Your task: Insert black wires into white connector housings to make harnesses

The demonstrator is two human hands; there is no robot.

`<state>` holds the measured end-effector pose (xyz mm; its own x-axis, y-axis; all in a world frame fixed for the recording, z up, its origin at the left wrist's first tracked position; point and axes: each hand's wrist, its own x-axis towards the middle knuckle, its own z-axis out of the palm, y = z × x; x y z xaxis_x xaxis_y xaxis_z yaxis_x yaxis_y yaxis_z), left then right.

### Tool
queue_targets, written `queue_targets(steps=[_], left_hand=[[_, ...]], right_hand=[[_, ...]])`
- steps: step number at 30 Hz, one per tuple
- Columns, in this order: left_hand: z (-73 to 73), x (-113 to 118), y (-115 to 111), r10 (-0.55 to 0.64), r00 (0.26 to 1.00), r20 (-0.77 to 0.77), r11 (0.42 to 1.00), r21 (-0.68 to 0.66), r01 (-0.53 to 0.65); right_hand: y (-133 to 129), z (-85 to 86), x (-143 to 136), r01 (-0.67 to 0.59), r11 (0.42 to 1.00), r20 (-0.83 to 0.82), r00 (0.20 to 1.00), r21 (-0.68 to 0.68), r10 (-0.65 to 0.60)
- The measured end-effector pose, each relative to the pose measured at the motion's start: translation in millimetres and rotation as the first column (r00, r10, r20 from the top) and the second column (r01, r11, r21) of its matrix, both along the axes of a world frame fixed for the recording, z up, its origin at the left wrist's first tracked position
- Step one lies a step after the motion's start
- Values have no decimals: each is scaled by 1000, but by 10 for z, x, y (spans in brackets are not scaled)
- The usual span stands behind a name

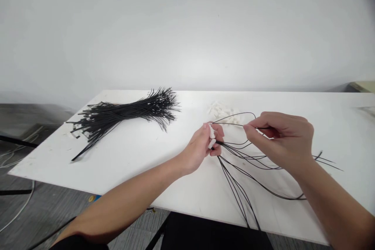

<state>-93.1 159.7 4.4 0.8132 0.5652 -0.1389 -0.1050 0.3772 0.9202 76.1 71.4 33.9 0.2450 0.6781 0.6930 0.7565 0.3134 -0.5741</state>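
Note:
My left hand (202, 146) is closed around small white connectors (212, 132), and thin black wires (234, 151) trail out of it to the right and toward the front edge. To its right, my right hand (278, 134) pinches a single black wire (230, 123) between thumb and fingers. That wire runs across to the top of the connectors; whether its end sits inside one is too small to tell. Another wire loops above it between the hands.
On the white table (140, 172), a thick bundle of black wires (129, 112) lies at the left, with white connectors at its left end. A pile of loose white connectors (221, 110) sits behind my hands. Cables (20, 211) hang and lie beyond the table's left edge.

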Motion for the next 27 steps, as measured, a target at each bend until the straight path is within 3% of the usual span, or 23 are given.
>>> queue_targets(steps=[10,19,21,24,27], left_hand=[[-65,18,17,23,1000,19,998,55,-24],[-68,-2,-13,-2,999,-38,976,217,10],[-73,-3,-10,-12,999,-49,972,232,23],[-86,-5,1,-13,998,-54,975,222,25],[-101,-5,12,-39,998,-55,981,186,49]], right_hand=[[-7,14,-5,3,999,-22,1000,-37,-4],[-50,69,19,-144,970,-272,958,-196,87],[-40,63,24,-148,969,-205,973,-198,107],[-3,7,36,-52,997,97,994,-54,57],[40,-80,62,-22,993,423,906,118,-30]])
